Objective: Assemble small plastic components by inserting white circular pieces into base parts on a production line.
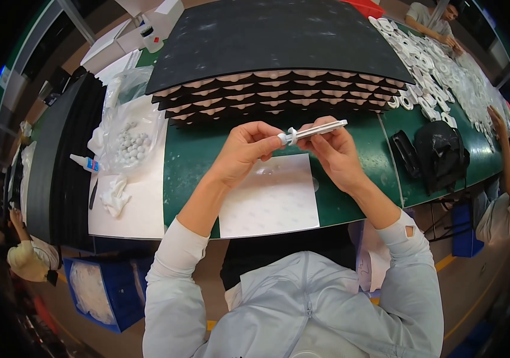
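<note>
Above the green table, both my hands are on one slim white plastic part (329, 127). My right hand (340, 156) pinches its long flat section, which points up to the right. At its left end sits a small white knob (282, 138), pinched between the thumb and fingers of my left hand (244, 150). Whether the knob is attached or separate I cannot tell. Below the hands a white paper sheet (270, 206) lies at the table's front edge. Just beyond them is a stack of black trays (279, 48), with pale pieces showing between the layers.
On the left lie a clear bag of white balls (130, 146), a small glue bottle (85, 162), a crumpled white cloth (115, 196) and more black sheets (64, 161). White ring-shaped parts (425, 65) and a black bag (442, 156) lie to the right. Other people sit nearby.
</note>
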Demonstrator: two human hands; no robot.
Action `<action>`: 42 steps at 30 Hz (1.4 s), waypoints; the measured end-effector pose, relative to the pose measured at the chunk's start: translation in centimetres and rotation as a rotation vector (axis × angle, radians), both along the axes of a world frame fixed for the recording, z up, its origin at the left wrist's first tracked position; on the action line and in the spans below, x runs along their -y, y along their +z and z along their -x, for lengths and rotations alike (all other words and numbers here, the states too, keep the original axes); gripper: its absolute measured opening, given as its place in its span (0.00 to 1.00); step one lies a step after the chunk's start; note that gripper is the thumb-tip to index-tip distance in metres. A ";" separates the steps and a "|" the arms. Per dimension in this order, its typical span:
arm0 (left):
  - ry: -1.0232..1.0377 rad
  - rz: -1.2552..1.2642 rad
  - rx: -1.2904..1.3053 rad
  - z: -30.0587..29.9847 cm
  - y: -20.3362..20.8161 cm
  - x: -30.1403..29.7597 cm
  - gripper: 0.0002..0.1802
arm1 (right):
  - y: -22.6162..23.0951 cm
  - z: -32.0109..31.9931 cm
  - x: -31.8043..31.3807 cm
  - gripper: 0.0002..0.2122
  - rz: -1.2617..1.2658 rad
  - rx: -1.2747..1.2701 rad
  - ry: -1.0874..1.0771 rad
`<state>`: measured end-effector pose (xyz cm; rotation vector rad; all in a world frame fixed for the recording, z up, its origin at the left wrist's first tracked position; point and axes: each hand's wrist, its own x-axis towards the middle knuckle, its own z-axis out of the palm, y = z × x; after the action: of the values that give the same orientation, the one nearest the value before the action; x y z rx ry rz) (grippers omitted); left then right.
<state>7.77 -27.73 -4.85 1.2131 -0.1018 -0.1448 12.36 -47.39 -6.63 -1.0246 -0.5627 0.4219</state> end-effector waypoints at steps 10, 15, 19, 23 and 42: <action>0.276 -0.549 0.608 0.8 0.4 0.1 0.19 | 0.6 0.5 0.1 0.08 0.193 0.043 0.071; 0.456 -0.648 0.904 0.8 0.8 -0.9 0.23 | 3.6 -0.2 -1.0 0.09 0.243 0.289 -0.021; 0.752 -0.678 0.959 1.9 2.7 -2.9 0.21 | 10.2 -1.4 -4.2 0.14 0.352 0.545 0.040; 1.299 -0.423 1.023 2.7 4.2 -6.0 0.16 | 14.2 -4.9 -10.1 0.17 0.370 0.708 -0.039; 0.880 -2.059 0.023 1.5 -3.6 -20.2 0.25 | 13.7 -17.1 -24.2 0.12 0.755 0.251 -0.156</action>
<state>6.23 -7.55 -8.48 3.1453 0.7649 0.7515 29.43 -23.18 7.11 -1.8526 -0.5491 0.3743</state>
